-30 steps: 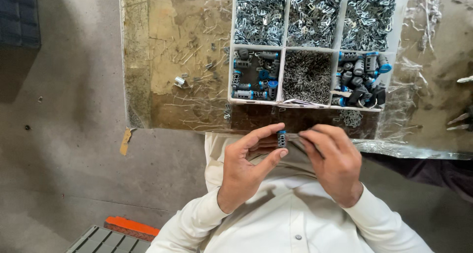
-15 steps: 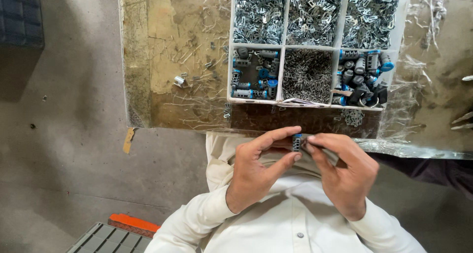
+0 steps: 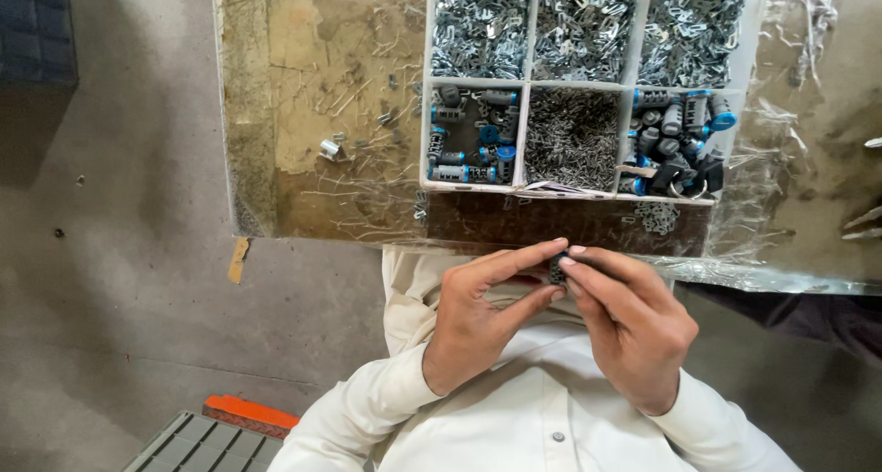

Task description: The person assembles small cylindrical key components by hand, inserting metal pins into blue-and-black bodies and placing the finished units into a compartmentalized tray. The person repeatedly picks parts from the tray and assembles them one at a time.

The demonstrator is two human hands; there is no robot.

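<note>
While both hands meet just below the table edge, a small dark cylindrical part (image 3: 556,272) sits pinched between their fingertips, mostly hidden, only a dark ribbed bit showing. Left hand (image 3: 478,320) grasps it with thumb and forefinger, other fingers curled under. Right hand (image 3: 634,330) pinches it from the other side, forefinger and thumb tips touching the part, remaining fingers bent loosely behind. Fingertips of the two hands touch or nearly touch over the part. Hands held in front of the chest, above a cream shirt (image 3: 514,417) with a button visible.

Just above the hands: near edge of a worn brown table (image 3: 303,114) under clear plastic sheet, scattered with thin metal bits. On it a white compartment tray (image 3: 528,86), six cells in view. Top row, three cells of shiny bent metal clips (image 3: 478,22). Bottom left cell: dark cylinders with blue ends (image 3: 469,137), loosely filled. Bottom middle: heap of fine grey pins or springs (image 3: 571,137), cannot tell which. Bottom right: more dark and blue cylinders (image 3: 675,132), piled higher. Small silver piece (image 3: 329,149) lies alone on the table left of the tray.

Grey concrete floor (image 3: 119,279) left of the table. Orange-edged grey crate (image 3: 211,435) at bottom left.
</note>
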